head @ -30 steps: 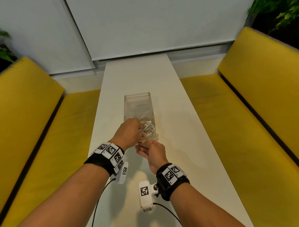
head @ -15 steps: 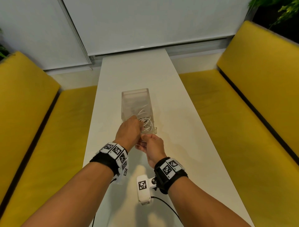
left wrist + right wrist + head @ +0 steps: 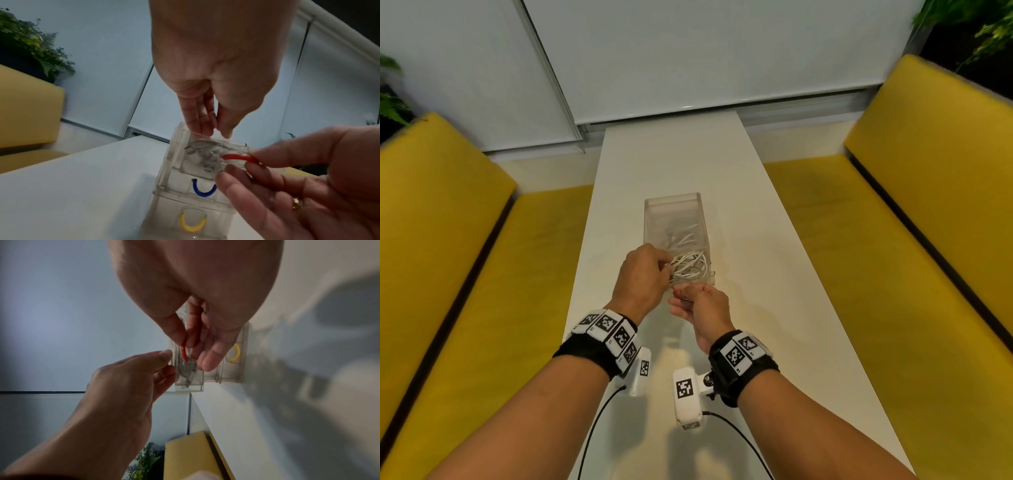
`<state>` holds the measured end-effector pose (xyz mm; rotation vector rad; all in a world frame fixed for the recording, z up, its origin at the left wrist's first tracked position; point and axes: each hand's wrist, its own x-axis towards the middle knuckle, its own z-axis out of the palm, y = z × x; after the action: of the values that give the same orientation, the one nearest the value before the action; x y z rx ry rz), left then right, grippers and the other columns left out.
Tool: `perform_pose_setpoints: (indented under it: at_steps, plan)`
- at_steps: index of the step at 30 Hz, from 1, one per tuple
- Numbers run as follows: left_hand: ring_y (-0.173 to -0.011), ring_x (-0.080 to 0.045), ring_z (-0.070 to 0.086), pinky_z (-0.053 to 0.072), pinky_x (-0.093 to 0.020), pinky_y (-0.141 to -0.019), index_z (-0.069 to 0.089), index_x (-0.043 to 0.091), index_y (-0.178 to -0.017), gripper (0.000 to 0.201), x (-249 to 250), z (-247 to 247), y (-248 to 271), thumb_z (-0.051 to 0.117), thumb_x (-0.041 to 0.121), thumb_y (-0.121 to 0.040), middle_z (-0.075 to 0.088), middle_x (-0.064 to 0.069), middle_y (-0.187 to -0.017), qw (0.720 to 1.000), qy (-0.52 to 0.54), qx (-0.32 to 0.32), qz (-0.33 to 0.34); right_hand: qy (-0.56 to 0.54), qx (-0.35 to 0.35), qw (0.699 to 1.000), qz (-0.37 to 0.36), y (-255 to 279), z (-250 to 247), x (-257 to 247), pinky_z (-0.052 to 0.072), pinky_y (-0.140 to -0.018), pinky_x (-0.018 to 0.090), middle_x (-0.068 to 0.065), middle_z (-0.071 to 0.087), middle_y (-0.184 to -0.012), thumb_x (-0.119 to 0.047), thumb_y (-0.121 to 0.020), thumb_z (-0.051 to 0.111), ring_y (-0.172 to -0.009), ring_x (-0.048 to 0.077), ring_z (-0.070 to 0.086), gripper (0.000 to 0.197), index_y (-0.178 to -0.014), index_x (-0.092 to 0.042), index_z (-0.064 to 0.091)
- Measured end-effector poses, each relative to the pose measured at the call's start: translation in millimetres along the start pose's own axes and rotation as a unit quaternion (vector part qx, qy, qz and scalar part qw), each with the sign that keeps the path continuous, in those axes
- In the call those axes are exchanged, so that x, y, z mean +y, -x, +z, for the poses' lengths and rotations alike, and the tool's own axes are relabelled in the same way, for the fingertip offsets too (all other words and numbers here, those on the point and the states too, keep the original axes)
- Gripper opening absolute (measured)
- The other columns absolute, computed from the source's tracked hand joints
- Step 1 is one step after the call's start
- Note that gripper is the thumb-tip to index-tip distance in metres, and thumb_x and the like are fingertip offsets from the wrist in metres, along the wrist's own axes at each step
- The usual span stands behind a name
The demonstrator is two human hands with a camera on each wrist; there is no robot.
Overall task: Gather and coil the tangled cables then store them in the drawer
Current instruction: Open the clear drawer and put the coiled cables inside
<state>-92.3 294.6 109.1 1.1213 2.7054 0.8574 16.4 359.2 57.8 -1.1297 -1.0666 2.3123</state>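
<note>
We see two hands at work over a clear drawer unit [image 3: 654, 212] standing near the middle of a long white table [image 3: 774, 274], well in from both long edges, with yellow benches [image 3: 465, 240] flanking it. On the left, the left hand [image 3: 642, 277] reaches down into the pulled-out top drawer [image 3: 707, 251], its fingertips [image 3: 202, 128] drawn together at the drawer's left wall; they seem to be pressing or pinching the white cables [image 3: 688, 267], but the wrist views do not show whether any strand is actually held. We judge the hand is there to keep the loops from springing back over the rim. The cables lie as a loose coil in the near end of that drawer, with a few strands trailing toward its back.

To the right, the right hand [image 3: 702, 308] sits at the drawer's front face, thumb and forefinger pinching the red handle [image 3: 239, 157], the other fingers loosely spread beneath. That grip, we think, steadies the drawer open while the bundle is tucked in, and sets up the push to close it. Below it the two lower drawers, marked by a blue handle [image 3: 203, 190] and a yellow handle [image 3: 192, 224], look shut. Storing seems nearly done; what remains is clearing the left fingers and sliding the drawer home
</note>
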Motion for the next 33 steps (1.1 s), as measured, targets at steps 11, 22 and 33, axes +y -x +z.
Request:
perform_pose_setpoints:
  at_steps: [11,22,33]
  plan:
    - [-0.105,-0.019,0.059,0.052,-0.037,-0.089,0.079,0.018,-0.112,0.027,6,12,19,0.061,0.017,-0.091,0.064,0.001,-0.11,0.989,-0.071,-0.068,0.113,0.006,0.008,1.0,-0.012,-1,0,3,0.062,-0.073,0.04,0.025,0.072,-0.089,0.003,-0.089,0.055,-0.08,0.029,0.07,0.012,-0.089,0.003,0.067]
    - [-0.071,-0.016,0.059,0.051,-0.039,-0.066,0.057,0.016,-0.063,0.043,10,9,6,0.036,0.035,-0.094,0.062,0.0,-0.075,0.974,-0.101,-0.184,0.086,0.024,0.0,0.999,-0.021,-4,-3,3,0.061,-0.069,0.034,0.02,0.073,-0.09,0.004,-0.096,0.046,-0.08,0.024,0.071,0.02,-0.091,0.002,0.066]
    - [-0.118,-0.016,0.047,0.046,-0.03,-0.094,0.061,0.016,-0.127,0.041,2,10,17,0.041,0.043,-0.104,0.047,0.001,-0.125,0.985,-0.069,-0.138,0.084,0.02,0.014,0.999,-0.024,-4,0,6,0.063,-0.077,0.042,0.026,0.073,-0.097,0.0,-0.096,0.05,-0.079,0.026,0.069,0.017,-0.093,0.006,0.066]
